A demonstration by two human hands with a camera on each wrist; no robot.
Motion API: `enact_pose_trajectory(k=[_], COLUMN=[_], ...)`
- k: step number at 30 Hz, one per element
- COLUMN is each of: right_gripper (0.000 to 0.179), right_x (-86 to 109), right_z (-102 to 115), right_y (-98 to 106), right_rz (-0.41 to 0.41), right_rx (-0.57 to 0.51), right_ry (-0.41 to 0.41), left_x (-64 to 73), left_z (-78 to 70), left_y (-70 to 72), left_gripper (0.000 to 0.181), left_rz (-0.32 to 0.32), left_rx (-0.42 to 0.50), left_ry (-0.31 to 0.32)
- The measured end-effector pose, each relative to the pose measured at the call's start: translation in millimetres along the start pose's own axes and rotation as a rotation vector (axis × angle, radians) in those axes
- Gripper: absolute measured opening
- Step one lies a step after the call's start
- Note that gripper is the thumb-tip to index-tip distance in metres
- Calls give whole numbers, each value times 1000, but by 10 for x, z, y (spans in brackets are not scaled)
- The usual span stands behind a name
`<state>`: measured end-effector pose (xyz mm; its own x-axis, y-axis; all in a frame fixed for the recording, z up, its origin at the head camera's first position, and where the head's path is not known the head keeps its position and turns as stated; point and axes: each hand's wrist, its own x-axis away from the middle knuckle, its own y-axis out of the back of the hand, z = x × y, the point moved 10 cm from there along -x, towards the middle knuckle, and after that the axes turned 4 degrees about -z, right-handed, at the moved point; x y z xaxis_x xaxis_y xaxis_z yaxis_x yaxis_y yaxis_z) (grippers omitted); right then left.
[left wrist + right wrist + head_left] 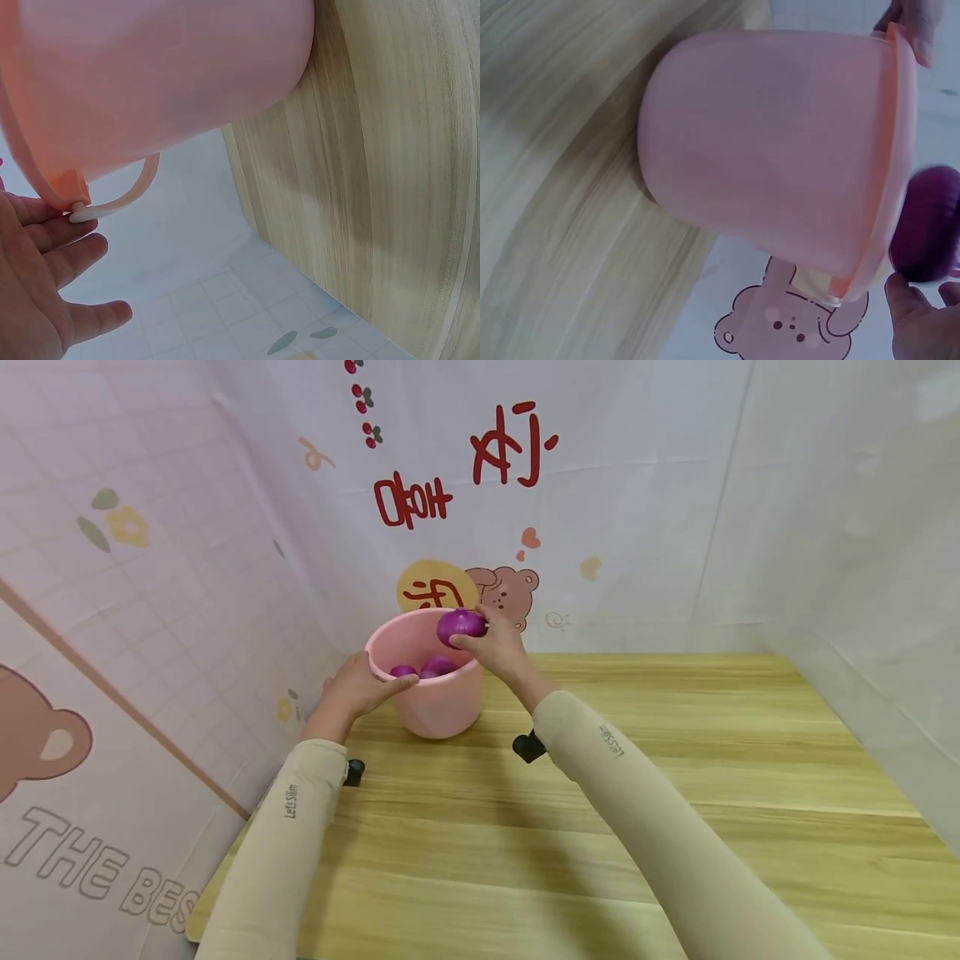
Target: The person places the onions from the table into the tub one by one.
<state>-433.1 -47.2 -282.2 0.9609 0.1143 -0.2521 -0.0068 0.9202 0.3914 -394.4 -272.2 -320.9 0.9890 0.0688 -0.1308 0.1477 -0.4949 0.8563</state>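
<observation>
A pink bucket stands upright on the wooden table, a white handle at its rim. My left hand grips the rim on the near left side, thumb lying across it; in the left wrist view its other fingers are spread outside the bucket. My right hand holds a purple onion over the right side of the opening, thumb in front. In the right wrist view the onion is just beyond the rim. More purple onions lie inside, partly hidden by the front wall.
The wooden tabletop extends right and toward me. Printed cloth walls stand at the back, left and right. The bucket is near the back left corner. Black wrist mounts hang under both sleeves.
</observation>
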Motion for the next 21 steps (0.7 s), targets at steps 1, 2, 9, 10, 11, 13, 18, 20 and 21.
enact_pose_trajectory(k=[1,2,9,10,11,13,18,20,21], right_gripper=[66,64,58,59,61,63,65,64,64], right_x=[18,34,56,57,58,62,102,120,133], right_z=[-5,-16,-157,-180,-201,-246,-330,-368,-390], right_y=[-35,-58,116,165,211,297,512,617,676], right_rz=[14,26,-13,-22,-27,-34,-41,-45,-47], right_rx=[-1,-12,53,67,81,102,163,204,221], right_ry=[-2,-8,-44,-55,-63,-75,-64,-48,-42], left_x=[6,9,-5,-7,-9,-9,8,20,27], left_z=[-7,-8,5,4,1,-2,-5,-19,-30], left_y=[4,6,26,26,23,21,22,22,29], left_gripper=[104,104,104,103,102,101,103,103,105], left_rz=[0,0,-34,-35,-34,-32,-6,17,25], left_rx=[-1,-2,-21,-21,-20,-22,-43,-45,-48], left_ry=[-6,-9,-4,-5,-7,-6,7,8,10])
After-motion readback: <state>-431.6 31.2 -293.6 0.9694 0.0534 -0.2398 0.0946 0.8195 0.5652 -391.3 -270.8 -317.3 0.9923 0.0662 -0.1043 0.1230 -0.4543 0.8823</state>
